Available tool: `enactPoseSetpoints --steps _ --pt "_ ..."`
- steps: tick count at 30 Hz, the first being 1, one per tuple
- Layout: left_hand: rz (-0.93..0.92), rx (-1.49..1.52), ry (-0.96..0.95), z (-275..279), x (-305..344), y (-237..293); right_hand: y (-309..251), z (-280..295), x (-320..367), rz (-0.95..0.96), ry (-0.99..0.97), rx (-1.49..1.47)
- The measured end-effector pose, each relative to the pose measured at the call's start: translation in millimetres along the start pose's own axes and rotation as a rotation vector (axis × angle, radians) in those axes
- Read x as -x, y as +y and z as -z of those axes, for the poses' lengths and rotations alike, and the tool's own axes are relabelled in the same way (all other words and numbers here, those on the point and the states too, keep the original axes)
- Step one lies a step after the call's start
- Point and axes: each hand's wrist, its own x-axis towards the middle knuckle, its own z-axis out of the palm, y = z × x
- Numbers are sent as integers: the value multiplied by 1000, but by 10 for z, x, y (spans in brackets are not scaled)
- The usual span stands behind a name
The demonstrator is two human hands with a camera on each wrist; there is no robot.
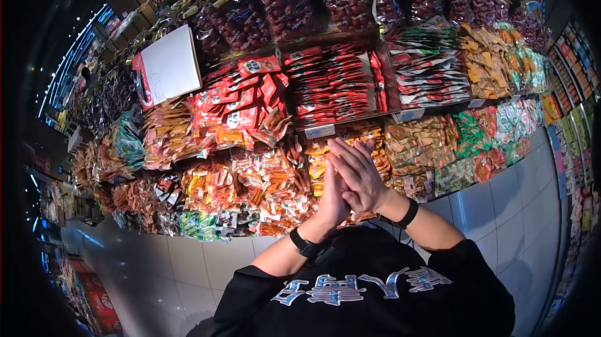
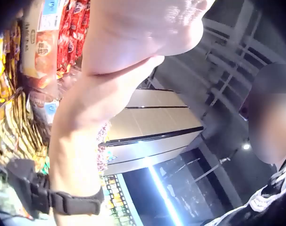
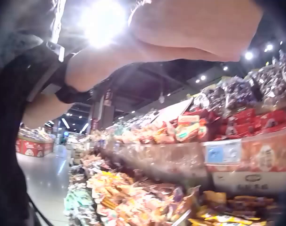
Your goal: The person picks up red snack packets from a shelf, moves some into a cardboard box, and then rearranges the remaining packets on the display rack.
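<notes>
Gripping nothing: meeting palm to palm with straight fingers, left hand (image 1: pixel 336 198) against right hand (image 1: pixel 364 175), over yellow packets (image 1: pixel 317 165) in the near lower row. Best done with palms matched evenly, wrists loose, and black wristbands (image 1: pixel 410 213) well off those packets. Mind the price label (image 1: pixel 320 131) just ahead, in the way of a far reach. Past that, see red packets (image 1: pixel 332 83), a white sheet (image 1: pixel 168 65) to the far left, then dark-red bags (image 1: pixel 285 5) farthest.

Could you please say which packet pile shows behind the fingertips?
In head view, the yellow pile between the orange pile and the tan pile; those flank the fingertips.
</notes>
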Motion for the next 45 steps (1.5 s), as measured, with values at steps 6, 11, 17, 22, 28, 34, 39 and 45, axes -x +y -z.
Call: enactPoseSetpoints --steps 6,11,17,22,28,34,39,45 --pt "-46 -398 -197 -46 58 -206 572 373 578 -324 35 176" --pt "53 -470 36 171 507 -88 617 236 823 -613 -76 -1" --pt "-111 -474 377 769 1178 88 424 -141 275 -376 -217 -104" --pt "-139 -436 417 1209 1550 455 316 -329 -863 -272 -182 -178" --pt "-78 -524 296 1896 1839 982 396 -759 -2283 -93 -250 195" --pt "-37 -573 221 2254 2003 1488 950 -1235 -3012 -145 -589 376" --pt "-72 -518 199 2450 2134 1668 1031 -1319 -3187 -154 -657 516" --pt "-76 -561 194 2671 2234 1801 1168 -1499 -3227 -60 -582 644"
